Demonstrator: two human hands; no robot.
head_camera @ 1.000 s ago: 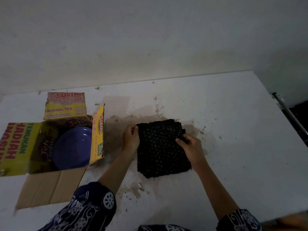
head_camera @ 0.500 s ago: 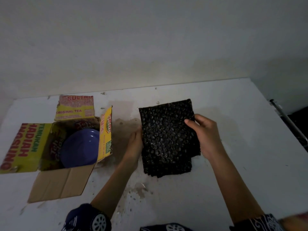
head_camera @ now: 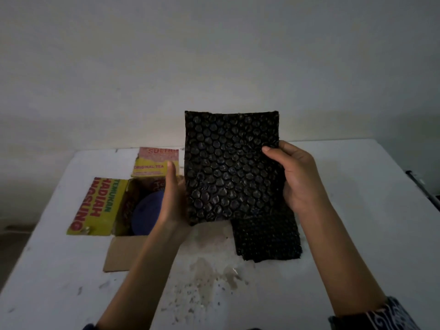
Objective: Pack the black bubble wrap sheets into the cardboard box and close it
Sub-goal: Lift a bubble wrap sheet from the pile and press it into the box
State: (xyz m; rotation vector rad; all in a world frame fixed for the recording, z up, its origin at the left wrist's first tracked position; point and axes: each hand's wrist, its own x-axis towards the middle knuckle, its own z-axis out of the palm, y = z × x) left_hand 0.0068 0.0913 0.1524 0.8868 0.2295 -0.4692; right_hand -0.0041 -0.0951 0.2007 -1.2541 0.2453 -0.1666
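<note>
The cardboard box (head_camera: pixel 123 206) sits open on the white table (head_camera: pixel 357 234), on the left side. Its far flap (head_camera: pixel 156 161) says "SULTAN" in red, but the last letter is cut off by the sheet in front, and "ORIGINAL TEA" below that. The yellow left flap (head_camera: pixel 97 206) has sideways words: "TEMUKAN" in green and "HADIAH" and "LANGSUNG" in red, though some letters are hard to read. There is more red writing inside the box, too dark to make out. A blue round thing (head_camera: pixel 145 215) lies in the box, partly hidden by the left hand.

One black bubble wrap sheet (head_camera: pixel 231 167) is held up in the air, upright, above the table and just right of the box. The right hand (head_camera: pixel 300 179) pinches its right edge, thumb in front. The left hand (head_camera: pixel 173 196) holds its left edge, with the fingers hidden behind it. More black sheets (head_camera: pixel 266 236) lie in a stack on the table, partly hidden by the held sheet. A patterned sleeve (head_camera: pixel 381 317) is cut off at the bottom right.
</note>
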